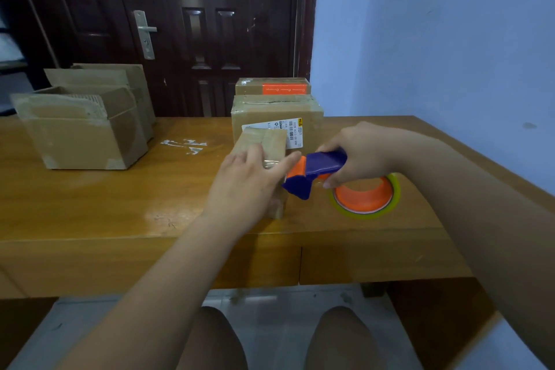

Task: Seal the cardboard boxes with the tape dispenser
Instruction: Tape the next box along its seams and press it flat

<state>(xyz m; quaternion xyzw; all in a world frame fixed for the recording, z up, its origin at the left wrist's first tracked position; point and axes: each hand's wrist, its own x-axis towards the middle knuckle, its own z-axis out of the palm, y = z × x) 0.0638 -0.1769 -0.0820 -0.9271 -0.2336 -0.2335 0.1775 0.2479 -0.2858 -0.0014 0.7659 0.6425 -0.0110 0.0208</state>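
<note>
Near the table's (pixel 120 204) front edge, open wood to its left, the small box (pixel 271 141) sits under the left hand's (pixel 246 186) flat fingers, the right hand (pixel 360 153) gripping the tape dispenser (pixel 315 168) beside it, a barcode-labelled box (pixel 270 112) behind.

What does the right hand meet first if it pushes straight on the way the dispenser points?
The right hand points the tape dispenser leftward, so it probably meets the left hand first, at the thumb, then the small box under it. Depth is unclear.
</note>
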